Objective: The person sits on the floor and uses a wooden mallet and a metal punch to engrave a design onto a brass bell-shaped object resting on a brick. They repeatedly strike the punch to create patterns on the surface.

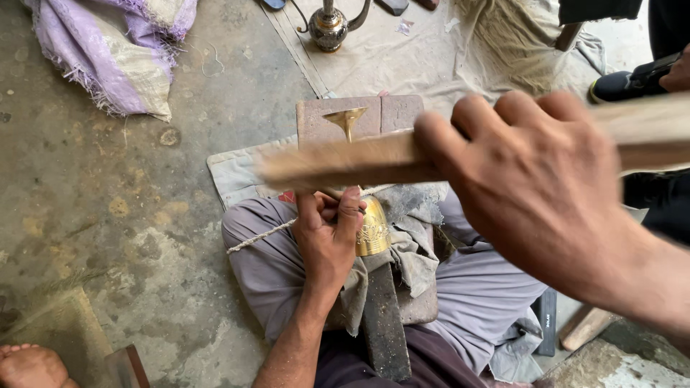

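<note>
We look down from a head-worn camera at a person seated on a stained concrete floor, knees apart in grey trousers.

The left hand is closed around a brass piece, gripping it against a dark metal bar that runs between the legs; grey cloth is bunched around the bar. The brass piece has an engraved, rounded body, and a narrow stem rises from it to a small funnel-shaped end at the far side. Its middle is hidden behind the stick.

The right hand, large and close to the camera, is clenched around a pale wooden stick held crosswise above the brass piece. The stick is blurred; we cannot tell whether it touches the brass.

Beyond the funnel end sits a reddish brick block, lying on a cloth mat. A thin twisted cord crosses the left knee.

At the far edge of the floor, on a beige sheet, stands a second brass vessel with a curved handle. A purple and beige woven sack lies in the far left corner. At the near left corner a bare foot shows.
</note>
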